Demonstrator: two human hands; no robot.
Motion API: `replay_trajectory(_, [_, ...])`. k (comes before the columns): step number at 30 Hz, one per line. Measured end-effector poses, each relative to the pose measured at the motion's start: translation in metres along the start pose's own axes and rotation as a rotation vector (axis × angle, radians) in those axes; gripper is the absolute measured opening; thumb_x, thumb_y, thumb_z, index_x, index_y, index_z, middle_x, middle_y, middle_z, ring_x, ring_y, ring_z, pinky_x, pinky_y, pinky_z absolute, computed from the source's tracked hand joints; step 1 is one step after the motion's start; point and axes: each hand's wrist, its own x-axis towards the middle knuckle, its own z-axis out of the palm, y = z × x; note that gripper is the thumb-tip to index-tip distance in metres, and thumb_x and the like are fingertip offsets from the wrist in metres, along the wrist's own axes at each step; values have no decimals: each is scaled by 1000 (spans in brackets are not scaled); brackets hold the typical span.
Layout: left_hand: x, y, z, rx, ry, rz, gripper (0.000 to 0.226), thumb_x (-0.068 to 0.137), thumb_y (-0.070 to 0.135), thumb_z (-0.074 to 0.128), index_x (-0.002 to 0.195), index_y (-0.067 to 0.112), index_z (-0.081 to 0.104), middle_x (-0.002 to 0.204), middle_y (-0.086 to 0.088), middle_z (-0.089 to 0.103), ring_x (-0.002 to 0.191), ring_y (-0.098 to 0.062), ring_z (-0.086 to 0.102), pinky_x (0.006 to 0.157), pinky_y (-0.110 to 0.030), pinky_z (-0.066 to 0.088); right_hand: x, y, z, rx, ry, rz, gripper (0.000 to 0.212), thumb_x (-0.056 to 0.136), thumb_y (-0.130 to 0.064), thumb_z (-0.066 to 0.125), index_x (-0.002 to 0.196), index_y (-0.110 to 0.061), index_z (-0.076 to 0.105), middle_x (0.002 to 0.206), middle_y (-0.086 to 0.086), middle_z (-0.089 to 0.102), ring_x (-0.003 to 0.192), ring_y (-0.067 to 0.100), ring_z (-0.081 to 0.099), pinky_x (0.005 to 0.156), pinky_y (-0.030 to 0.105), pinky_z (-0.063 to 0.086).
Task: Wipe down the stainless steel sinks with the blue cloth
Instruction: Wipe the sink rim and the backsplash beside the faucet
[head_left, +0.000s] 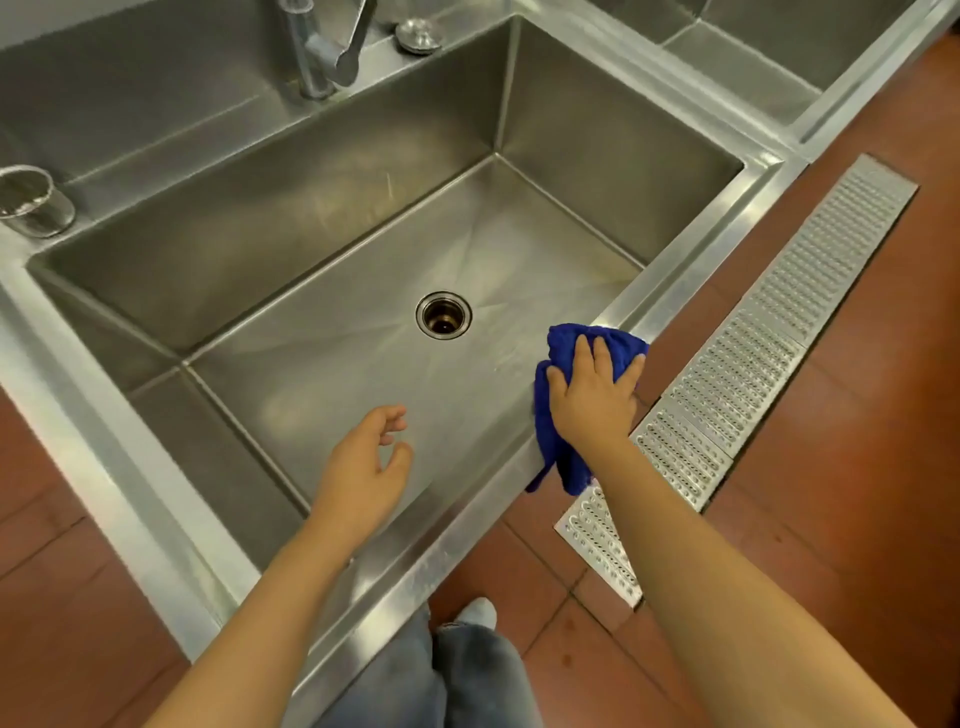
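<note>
- Two hands in view. The right hand lies flat with fingers spread and presses the cloth onto the near rim of the sink.
- The cloth is bunched and blue. Part sits on top of the rim and a tail hangs over the outer face toward the floor.
- The left hand hovers over the basin near the front wall, fingers loosely curled, holding nothing, touching nothing I can see.
- The basin holds no dishes. The drain is open and dark, with pale streaks fanning out from it across the bottom. I cannot tell whether these are wipe marks or residue.
- The back wall below the tap also shows a dull haze and light scratches.
- Step in hand, as I judge it: the rim pass along the near edge.
- A second sink shows at upper right, well apart from the cloth, with no sign either way of wiping.
- Left to do, likely: the rest of this rim, the walls and bottom if not yet covered, then the second sink. I put the task at partway, not near the end.
- A metal cup stands on the far left ledge, and a steel grate runs along the floor beside the sink.
</note>
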Motion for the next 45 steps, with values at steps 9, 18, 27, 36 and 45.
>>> replay_trajectory(9, [33,23,17,9,-175,15,46,100,19,46,145,20,38,144,2,46,133,-12,40,104,-21,27,-30,1,32,-55,50,-69,65,97,-54,18,152,-20,21,158,0,21,148,34,4,117,49,9])
replay_trajectory(18, [52,34,26,-23,-250,34,47,100,21,46,147,19,36,145,3,44,134,-12,39,104,-22,29,73,47,-8,-69,-31,-79,65,93,-54,23,149,-21,26,157,-1,23,147,35,8,115,56,11])
replay_trajectory(27, [66,41,44,-102,-153,-86,41,98,16,49,139,19,44,136,0,53,124,-12,47,107,-30,37,26,36,18,-40,94,-134,68,88,-57,15,144,-25,37,150,-6,38,145,30,21,115,43,13])
replay_trajectory(36, [91,94,96,-64,-69,-86,43,97,14,51,140,18,45,133,2,55,121,-8,47,105,-27,36,139,78,-63,74,32,-135,51,99,-44,38,146,-24,33,155,-7,26,146,37,-8,108,55,30])
replay_trajectory(45, [102,126,129,-20,67,-126,43,96,11,52,138,18,47,131,0,56,115,-7,46,103,-30,38,116,76,-41,12,74,-240,61,92,-48,27,140,-16,47,147,3,43,144,40,17,115,48,19])
